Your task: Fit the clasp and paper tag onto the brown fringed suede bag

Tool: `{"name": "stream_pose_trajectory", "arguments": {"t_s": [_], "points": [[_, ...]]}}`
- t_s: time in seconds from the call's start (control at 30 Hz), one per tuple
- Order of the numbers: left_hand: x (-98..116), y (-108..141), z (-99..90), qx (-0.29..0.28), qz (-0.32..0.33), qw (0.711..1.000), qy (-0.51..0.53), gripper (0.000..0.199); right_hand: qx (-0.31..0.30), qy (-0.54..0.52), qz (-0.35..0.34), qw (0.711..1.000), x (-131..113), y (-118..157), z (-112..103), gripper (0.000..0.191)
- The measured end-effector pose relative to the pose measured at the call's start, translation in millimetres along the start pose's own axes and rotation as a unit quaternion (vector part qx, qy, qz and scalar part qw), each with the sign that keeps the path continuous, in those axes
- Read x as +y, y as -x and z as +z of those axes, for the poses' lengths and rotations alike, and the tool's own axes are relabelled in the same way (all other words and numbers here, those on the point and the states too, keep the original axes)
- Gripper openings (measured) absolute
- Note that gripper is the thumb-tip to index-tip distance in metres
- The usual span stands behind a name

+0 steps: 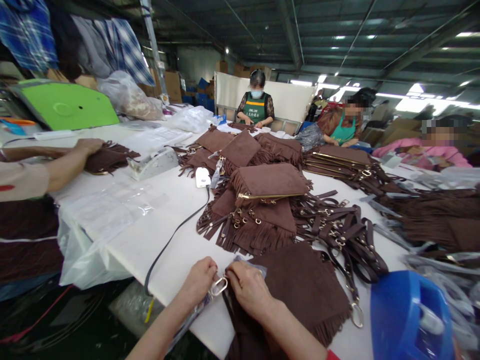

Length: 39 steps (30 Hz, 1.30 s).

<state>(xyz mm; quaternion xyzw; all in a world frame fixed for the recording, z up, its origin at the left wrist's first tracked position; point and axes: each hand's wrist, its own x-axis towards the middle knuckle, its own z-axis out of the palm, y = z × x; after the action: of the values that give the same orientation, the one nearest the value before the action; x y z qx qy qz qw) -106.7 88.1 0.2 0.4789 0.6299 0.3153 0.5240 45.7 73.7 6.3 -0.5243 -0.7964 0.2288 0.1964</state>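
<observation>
At the table's front edge my left hand [202, 280] is closed in a pinch beside a gold metal ring [219, 286], with a strip of clear plastic hanging below it. Just right of the ring, my right hand [249, 287] is closed at the near left corner of a brown fringed suede bag [303, 285], its fingers bent over the edge. What the fingertips pinch is too small to make out. A bit of bluish plastic [258, 267] shows behind my right hand. A gold clasp [357, 315] lies at the bag's right corner.
Beyond are stacked fringed bags [268, 180], a pile of brown straps [341, 227], a white device [203, 177] with a black cord and a blue plastic container [410, 315]. A co-worker's hand [89, 146] rests on a bag at left. Several people work across the table.
</observation>
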Motion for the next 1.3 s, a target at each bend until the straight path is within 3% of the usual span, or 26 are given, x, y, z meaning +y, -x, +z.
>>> {"name": "stream_pose_trajectory", "arguments": {"t_s": [0.2, 0.6, 0.83, 0.93, 1.07, 1.3], "points": [[3.2, -3.8, -8.4, 0.070, 0.054, 0.996, 0.007, 0.017, 0.001, -0.088, 0.064, 0.994, -1.1, -7.0, -4.4, 0.015], [22.1, 5.7, -12.3, 0.062, 0.089, 0.994, 0.035, 0.022, 0.012, -0.164, 0.075, 0.983, -16.3, -28.3, 3.7, 0.014], [23.8, 8.5, -12.0, 0.060, 0.052, 0.995, 0.066, 0.030, 0.030, -0.277, 0.117, 0.953, -12.7, -31.0, 12.3, 0.016], [21.8, 11.6, -6.6, 0.025, 0.019, 0.997, 0.070, 0.037, 0.037, -0.327, 0.136, 0.934, -9.2, -30.6, 13.1, 0.015], [17.0, 13.2, 3.0, -0.024, -0.007, 0.998, 0.060, 0.022, 0.053, -0.361, 0.147, 0.920, -5.7, -30.0, 12.5, 0.015], [10.9, 10.0, 5.9, -0.002, -0.007, 0.999, 0.042, 0.020, 0.064, -0.371, 0.144, 0.915, -2.7, -29.7, 12.4, 0.015]]}}
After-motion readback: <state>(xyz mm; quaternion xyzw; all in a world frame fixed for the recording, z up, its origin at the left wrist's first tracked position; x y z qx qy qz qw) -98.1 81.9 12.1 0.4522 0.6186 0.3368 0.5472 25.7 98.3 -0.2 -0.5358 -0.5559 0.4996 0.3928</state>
